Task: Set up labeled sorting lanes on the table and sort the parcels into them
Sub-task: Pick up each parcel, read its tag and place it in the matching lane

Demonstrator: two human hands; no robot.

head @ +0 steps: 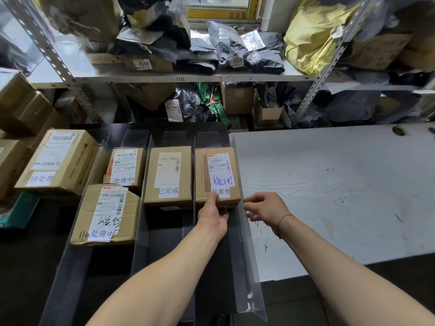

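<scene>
Clear plastic dividers form several lanes on a black mat. In the rightmost lane lies a cardboard parcel (216, 175) with blue handwriting on its label. My left hand (213, 214) grips its near edge, thumb on top. My right hand (266, 208) pinches the top edge of the rightmost clear divider (244, 250). The neighbouring lane holds a parcel (168, 176) with a white label. Further left are two parcels, one behind (124, 168) and one in front (106, 215). A larger box (56, 161) sits at the far left.
A white tabletop (329, 184) spreads to the right of the lanes. Behind the table a metal shelf rack (164, 77) is packed with grey and black mailer bags, cardboard boxes and a yellow bag (313, 36). More brown boxes (21, 109) are stacked at the left.
</scene>
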